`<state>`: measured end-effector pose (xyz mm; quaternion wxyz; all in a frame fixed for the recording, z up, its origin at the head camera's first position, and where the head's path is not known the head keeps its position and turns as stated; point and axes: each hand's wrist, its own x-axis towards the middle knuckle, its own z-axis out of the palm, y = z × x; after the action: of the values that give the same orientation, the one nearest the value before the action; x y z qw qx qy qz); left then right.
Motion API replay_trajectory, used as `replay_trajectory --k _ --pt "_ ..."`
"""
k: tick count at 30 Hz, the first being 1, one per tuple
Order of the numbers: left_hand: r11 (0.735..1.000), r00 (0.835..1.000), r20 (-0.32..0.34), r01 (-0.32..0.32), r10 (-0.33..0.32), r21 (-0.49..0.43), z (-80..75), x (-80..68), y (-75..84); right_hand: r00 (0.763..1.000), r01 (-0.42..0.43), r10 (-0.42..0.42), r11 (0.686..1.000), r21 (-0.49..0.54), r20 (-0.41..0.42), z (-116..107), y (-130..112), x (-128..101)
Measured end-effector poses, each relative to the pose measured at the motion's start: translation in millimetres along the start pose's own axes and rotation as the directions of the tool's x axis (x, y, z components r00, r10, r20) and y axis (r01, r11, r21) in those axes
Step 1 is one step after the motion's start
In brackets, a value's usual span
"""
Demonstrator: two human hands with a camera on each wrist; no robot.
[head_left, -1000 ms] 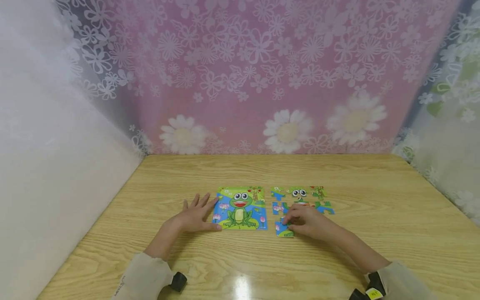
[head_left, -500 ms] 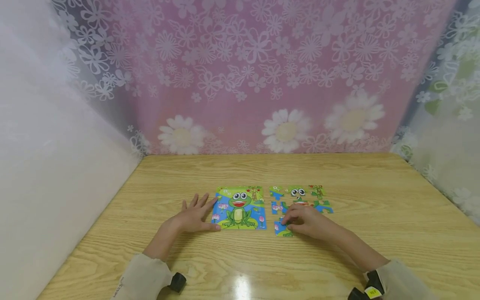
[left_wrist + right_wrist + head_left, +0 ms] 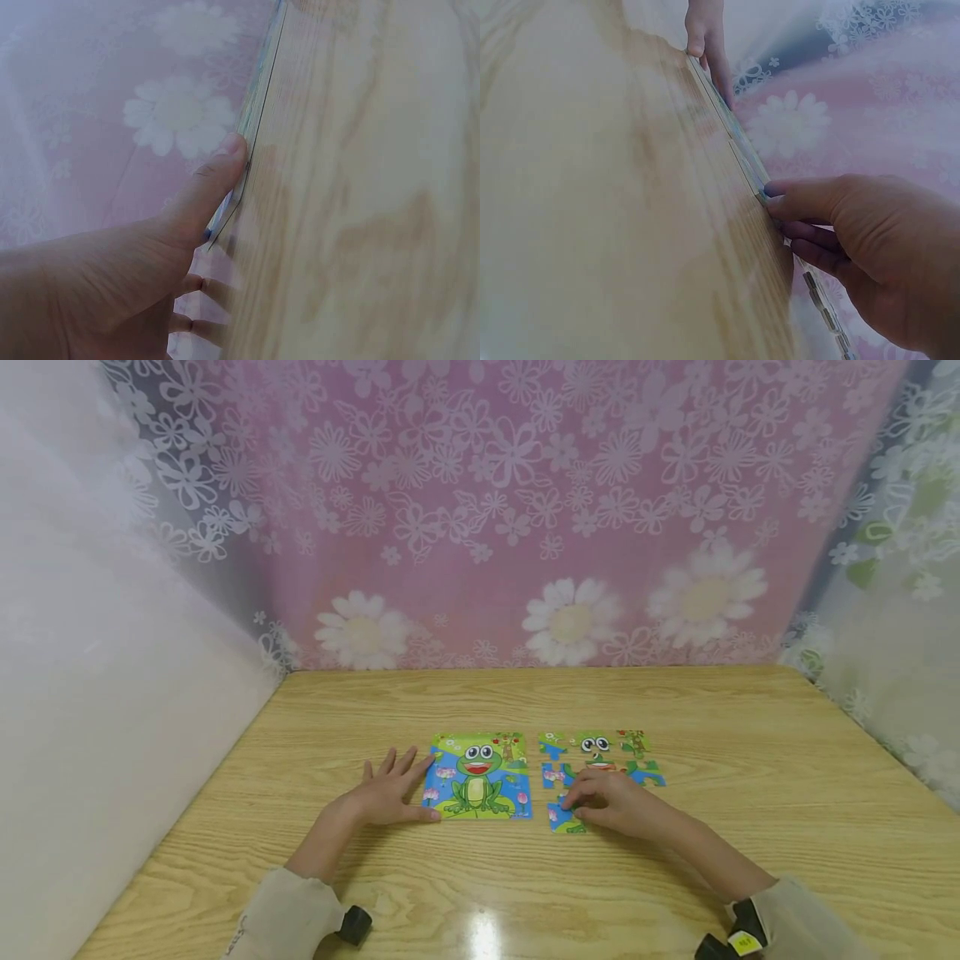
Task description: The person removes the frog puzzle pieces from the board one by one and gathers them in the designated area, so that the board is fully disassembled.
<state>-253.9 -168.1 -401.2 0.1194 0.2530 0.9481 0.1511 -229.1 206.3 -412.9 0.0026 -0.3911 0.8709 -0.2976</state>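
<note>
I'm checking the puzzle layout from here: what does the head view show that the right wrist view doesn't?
Only the head view shows the printed frog picture face-on, the loose puzzle pieces laid out beside it, and the floral curtain behind the table.

Only the right wrist view shows, edge-on, the thumb touching the edge of the near piece.

Both show the right hand on that piece and the left hand resting at the picture's left edge.

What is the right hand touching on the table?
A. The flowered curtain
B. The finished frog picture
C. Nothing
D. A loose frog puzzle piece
D: the right hand has its fingertips on a loose puzzle piece at the near left corner of the part-built frog puzzle.
</note>
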Motion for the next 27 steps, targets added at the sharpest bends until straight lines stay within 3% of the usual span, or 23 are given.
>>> replay_trajectory --k 15,27 --pt "1.000 1.000 0.010 0.007 -0.007 -0.016 0.3 -0.5 -0.8 1.000 -0.004 0.004 1.000 -0.001 -0.009 1 2 2" --pt "1.000 1.000 0.007 -0.005 0.005 -0.026 -1.6 -2.5 1.8 1.000 -0.017 0.016 0.995 0.095 0.003 2 -11 17"
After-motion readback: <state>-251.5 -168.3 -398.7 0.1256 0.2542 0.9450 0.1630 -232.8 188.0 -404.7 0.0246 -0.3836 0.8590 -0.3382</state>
